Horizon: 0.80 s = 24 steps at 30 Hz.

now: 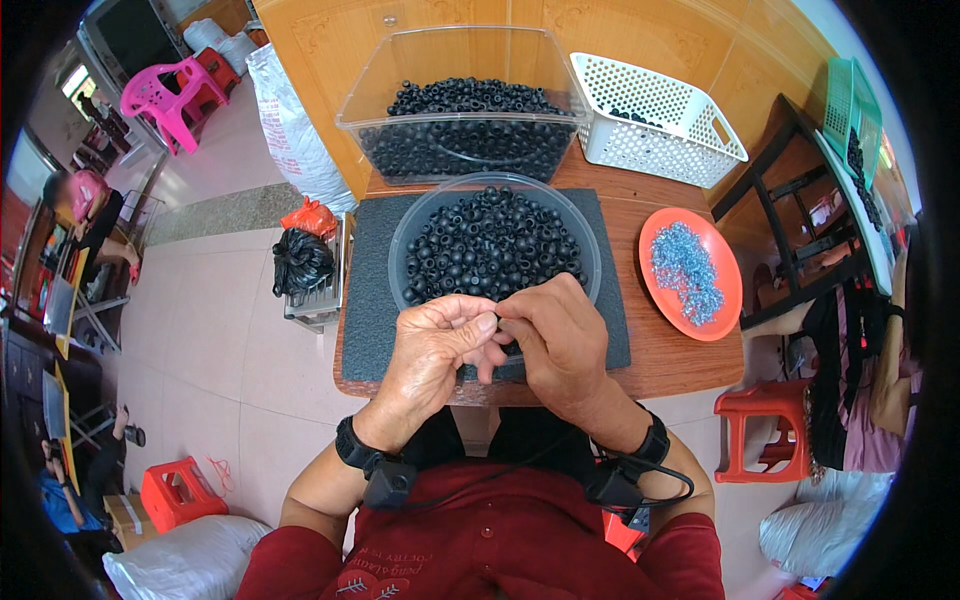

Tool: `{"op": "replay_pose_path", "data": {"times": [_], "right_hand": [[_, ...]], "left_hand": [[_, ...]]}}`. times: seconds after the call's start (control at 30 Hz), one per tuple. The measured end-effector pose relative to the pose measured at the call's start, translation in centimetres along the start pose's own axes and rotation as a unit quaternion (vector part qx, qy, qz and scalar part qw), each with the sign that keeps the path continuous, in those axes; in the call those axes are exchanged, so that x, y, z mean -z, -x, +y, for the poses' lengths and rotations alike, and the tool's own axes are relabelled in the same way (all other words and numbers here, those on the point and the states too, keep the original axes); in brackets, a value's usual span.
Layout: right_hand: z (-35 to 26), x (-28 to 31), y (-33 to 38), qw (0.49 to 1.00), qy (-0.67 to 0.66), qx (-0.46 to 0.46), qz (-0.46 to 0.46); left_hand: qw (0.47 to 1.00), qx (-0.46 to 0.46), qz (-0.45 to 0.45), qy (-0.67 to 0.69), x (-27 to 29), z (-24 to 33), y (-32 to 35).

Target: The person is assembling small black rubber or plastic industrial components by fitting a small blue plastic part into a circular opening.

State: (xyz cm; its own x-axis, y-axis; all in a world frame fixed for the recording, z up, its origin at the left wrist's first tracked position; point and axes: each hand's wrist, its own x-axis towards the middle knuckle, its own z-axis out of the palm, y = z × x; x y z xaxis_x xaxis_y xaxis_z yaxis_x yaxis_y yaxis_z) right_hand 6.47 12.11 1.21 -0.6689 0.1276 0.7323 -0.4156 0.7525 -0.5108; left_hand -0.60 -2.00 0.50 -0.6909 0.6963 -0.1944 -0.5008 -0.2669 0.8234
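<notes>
My two hands meet over the near rim of a round clear tub point(397, 262) filled with small black hollow plastic balls point(490, 240). My left hand point(440, 338) is closed, thumb and forefinger pinching a small dark piece that looks like one of the balls, mostly covered by the fingers. Against it press the fingertips of my right hand point(560, 345), also in a pinch; what they hold is hidden. To the right, an orange plate point(728, 262) carries a heap of small, clear bluish pieces point(686, 270).
Beneath the tub lies a dark grey mat point(362, 300) on a wooden table point(690, 372). Behind it stand a large clear bin point(455, 130) of black balls and a white perforated basket point(660, 140). Red stools point(762, 425) flank me; people sit at both sides.
</notes>
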Motion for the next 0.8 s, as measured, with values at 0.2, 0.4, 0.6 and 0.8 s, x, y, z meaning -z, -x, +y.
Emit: {"op": "replay_pose_path", "data": {"times": [0.2, 0.4, 0.6, 0.8], "right_hand": [[-0.4, 0.2, 0.4, 1.0, -0.009, 0.015, 0.02], [-1.1, 0.3, 0.8, 0.999, -0.042, -0.02, 0.017], [-0.9, 0.1, 0.5, 0.999, -0.015, -0.034, -0.034], [-0.1, -1.0, 0.4, 0.995, 0.084, 0.015, -0.052]], "left_hand": [[0.999, 0.03, -0.008, 0.038, -0.2, 0.1, 0.0], [0.995, 0.021, -0.02, 0.095, -0.2, -0.7, 0.2], [0.997, -0.045, 0.038, 0.039, -0.5, -0.7, -0.2], [0.998, -0.043, 0.052, -0.009, -0.9, -0.3, -0.1]]}}
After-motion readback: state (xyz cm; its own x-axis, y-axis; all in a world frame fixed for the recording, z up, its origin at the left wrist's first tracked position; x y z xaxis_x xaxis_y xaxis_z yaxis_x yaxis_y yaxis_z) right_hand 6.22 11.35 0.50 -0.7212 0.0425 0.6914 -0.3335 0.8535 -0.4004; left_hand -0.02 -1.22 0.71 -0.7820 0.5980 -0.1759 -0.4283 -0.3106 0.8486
